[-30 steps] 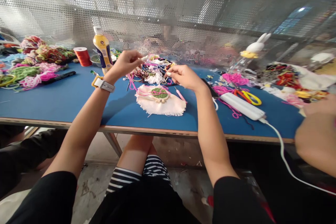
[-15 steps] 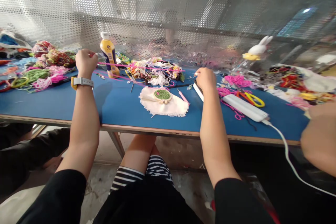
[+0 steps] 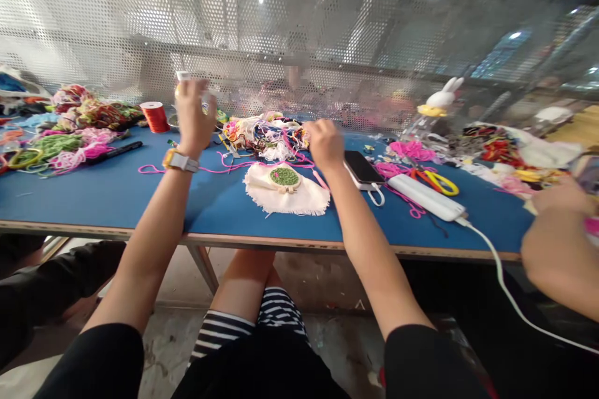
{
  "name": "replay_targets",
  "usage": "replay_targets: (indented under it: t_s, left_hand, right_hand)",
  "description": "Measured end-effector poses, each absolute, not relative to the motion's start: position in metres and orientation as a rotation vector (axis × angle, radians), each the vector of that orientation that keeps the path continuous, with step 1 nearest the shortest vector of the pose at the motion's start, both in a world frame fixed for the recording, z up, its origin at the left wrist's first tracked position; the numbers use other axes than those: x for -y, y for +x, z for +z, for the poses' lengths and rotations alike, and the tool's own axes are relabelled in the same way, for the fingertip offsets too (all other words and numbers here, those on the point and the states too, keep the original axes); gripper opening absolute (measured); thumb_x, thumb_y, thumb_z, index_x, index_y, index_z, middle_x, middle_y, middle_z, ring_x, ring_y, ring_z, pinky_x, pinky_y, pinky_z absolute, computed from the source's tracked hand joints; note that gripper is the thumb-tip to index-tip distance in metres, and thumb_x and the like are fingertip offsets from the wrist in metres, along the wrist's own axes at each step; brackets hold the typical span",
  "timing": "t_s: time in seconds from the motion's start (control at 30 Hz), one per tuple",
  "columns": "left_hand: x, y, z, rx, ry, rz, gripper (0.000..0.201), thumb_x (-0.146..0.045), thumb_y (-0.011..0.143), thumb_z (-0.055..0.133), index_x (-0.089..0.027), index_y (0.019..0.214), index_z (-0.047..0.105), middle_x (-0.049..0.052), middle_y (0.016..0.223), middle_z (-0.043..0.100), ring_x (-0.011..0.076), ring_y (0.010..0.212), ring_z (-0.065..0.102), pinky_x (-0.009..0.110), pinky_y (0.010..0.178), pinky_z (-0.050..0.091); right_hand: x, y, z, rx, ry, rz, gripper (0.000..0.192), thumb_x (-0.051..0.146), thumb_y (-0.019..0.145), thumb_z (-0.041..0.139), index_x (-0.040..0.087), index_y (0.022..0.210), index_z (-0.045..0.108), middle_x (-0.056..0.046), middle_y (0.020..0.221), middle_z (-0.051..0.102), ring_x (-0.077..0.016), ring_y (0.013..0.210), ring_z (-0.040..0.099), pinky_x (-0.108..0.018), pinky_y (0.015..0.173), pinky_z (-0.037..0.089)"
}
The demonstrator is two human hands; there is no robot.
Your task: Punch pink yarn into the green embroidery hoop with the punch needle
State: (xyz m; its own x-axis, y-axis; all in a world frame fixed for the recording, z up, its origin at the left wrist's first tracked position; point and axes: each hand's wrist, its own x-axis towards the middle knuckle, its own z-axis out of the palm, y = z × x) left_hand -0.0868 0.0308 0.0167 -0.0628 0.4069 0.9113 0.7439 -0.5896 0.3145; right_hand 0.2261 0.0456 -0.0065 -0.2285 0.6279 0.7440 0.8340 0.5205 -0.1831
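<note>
My left hand [image 3: 194, 115] is raised above the table with its fingers apart, holding nothing. It is slightly blurred and covers most of the bottle [image 3: 183, 76] behind it. My right hand [image 3: 327, 142] is closed beside the pile of tangled yarn [image 3: 274, 131]; whatever its fingers hold is hidden. Below and between the hands, an embroidery hoop [image 3: 284, 178] with green stitching and a pink spot lies on frayed cream cloth [image 3: 304, 201]. A strand of pink yarn [image 3: 219, 171] runs loosely across the table behind the cloth. One pink pen-like tool [image 3: 320, 179] lies by the cloth's right edge.
An orange-red thread spool [image 3: 155, 118] stands left of my left hand. Rightward are a phone [image 3: 363, 168], a white power strip [image 3: 425, 197] with its cord, yellow-handled scissors [image 3: 440, 182] and a rabbit-topped container [image 3: 440, 100]. Another person's arm [image 3: 556, 243] reaches in at right.
My left hand has let go of the pink yarn and moved right, in front of the bottle. The strand dropped from taut to the table. My right hand moved left, uncovering the phone.
</note>
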Motion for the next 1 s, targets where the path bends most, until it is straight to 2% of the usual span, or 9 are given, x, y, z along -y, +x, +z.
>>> replay_targets:
  t_s: [0.07, 0.13, 0.23, 0.3, 0.37, 0.53, 0.67, 0.8, 1.0]
  left_hand:
    - [-0.033, -0.038, 0.006, 1.098, -2.15, -1.452, 0.033, -0.041, 0.086, 0.063, -0.024, 0.112, 0.054, 0.007, 0.11, 0.055, 0.0243, 0.107, 0.044, 0.045, 0.096, 0.033]
    - [-0.032, -0.003, -0.01, 1.082, -2.29, -1.319, 0.029, -0.038, 0.082, 0.066, -0.023, 0.106, 0.061, 0.008, 0.107, 0.061, 0.027, 0.105, 0.05, 0.044, 0.092, 0.037]
    - [-0.033, 0.016, -0.031, 1.213, -2.466, -1.413, 0.014, -0.029, 0.085, 0.058, -0.018, 0.087, 0.065, 0.007, 0.081, 0.068, 0.0208, 0.08, 0.061, 0.035, 0.077, 0.045]
    - [-0.036, 0.014, -0.038, 1.36, -2.63, -1.523, 0.021, -0.031, 0.087, 0.054, -0.016, 0.078, 0.065, 0.005, 0.068, 0.068, 0.0147, 0.06, 0.059, 0.028, 0.062, 0.045]
    - [-0.039, 0.007, -0.037, 1.44, -2.724, -1.608, 0.026, -0.033, 0.087, 0.053, -0.015, 0.075, 0.067, 0.004, 0.061, 0.066, 0.0114, 0.051, 0.056, 0.024, 0.054, 0.042]
    - [-0.039, -0.006, -0.022, 1.509, -2.595, -1.801, 0.024, -0.028, 0.082, 0.057, -0.014, 0.067, 0.069, 0.003, 0.056, 0.064, 0.0097, 0.051, 0.056, 0.02, 0.052, 0.041]
    - [-0.039, -0.01, -0.017, 1.573, -2.522, -1.849, 0.021, -0.022, 0.075, 0.058, -0.013, 0.058, 0.067, 0.001, 0.049, 0.059, 0.0092, 0.047, 0.051, 0.021, 0.049, 0.039]
    - [-0.047, -0.012, -0.022, 1.588, -2.499, -1.975, 0.023, -0.021, 0.072, 0.056, -0.015, 0.052, 0.065, -0.002, 0.04, 0.05, 0.0081, 0.04, 0.043, 0.023, 0.044, 0.034]
    - [-0.057, -0.01, -0.024, 1.711, -2.393, -2.245, 0.031, -0.016, 0.078, 0.055, -0.016, 0.048, 0.059, -0.006, 0.034, 0.041, 0.0033, 0.037, 0.033, 0.024, 0.041, 0.027]
  right_hand:
    - [-0.041, 0.202, -0.014, 2.183, -1.005, -0.416, 0.031, 0.013, 0.095, 0.036, 0.017, 0.104, 0.065, -0.014, 0.098, 0.06, -0.0269, 0.099, 0.052, -0.039, 0.087, 0.04]
    - [-0.037, 0.189, -0.02, 2.25, -0.95, -0.456, 0.034, 0.015, 0.096, 0.032, 0.015, 0.107, 0.064, -0.015, 0.101, 0.059, -0.0279, 0.101, 0.05, -0.04, 0.09, 0.039]
    - [-0.035, 0.186, -0.027, 2.298, -0.971, -0.447, 0.035, 0.015, 0.097, 0.031, 0.013, 0.111, 0.063, -0.016, 0.102, 0.058, -0.0277, 0.101, 0.05, -0.039, 0.092, 0.038]
    - [-0.039, 0.19, -0.031, 2.328, -0.973, -0.456, 0.035, 0.014, 0.096, 0.031, 0.011, 0.111, 0.064, -0.016, 0.102, 0.058, -0.0272, 0.101, 0.05, -0.038, 0.092, 0.038]
    - [-0.044, 0.194, -0.034, 2.338, -0.947, -0.488, 0.036, 0.013, 0.096, 0.031, 0.013, 0.112, 0.064, -0.014, 0.101, 0.059, -0.0264, 0.1, 0.05, -0.036, 0.091, 0.039]
    - [-0.057, 0.202, -0.036, 2.304, -0.875, -0.54, 0.04, 0.01, 0.095, 0.032, 0.016, 0.121, 0.062, -0.012, 0.102, 0.062, -0.0244, 0.1, 0.05, -0.035, 0.092, 0.04]
    - [-0.06, 0.206, -0.034, 2.228, -0.947, -0.417, 0.042, 0.004, 0.091, 0.032, 0.014, 0.114, 0.066, -0.013, 0.101, 0.065, -0.0239, 0.099, 0.054, -0.033, 0.087, 0.04]
    - [-0.064, 0.209, -0.034, 2.157, -0.997, -0.261, 0.043, 0.003, 0.088, 0.033, 0.017, 0.108, 0.068, -0.01, 0.098, 0.066, -0.022, 0.091, 0.057, -0.029, 0.08, 0.039]
    - [-0.063, 0.213, -0.032, 2.139, -1.045, -0.099, 0.039, 0.001, 0.084, 0.037, 0.014, 0.1, 0.07, -0.009, 0.091, 0.065, -0.0194, 0.083, 0.053, -0.027, 0.075, 0.035]
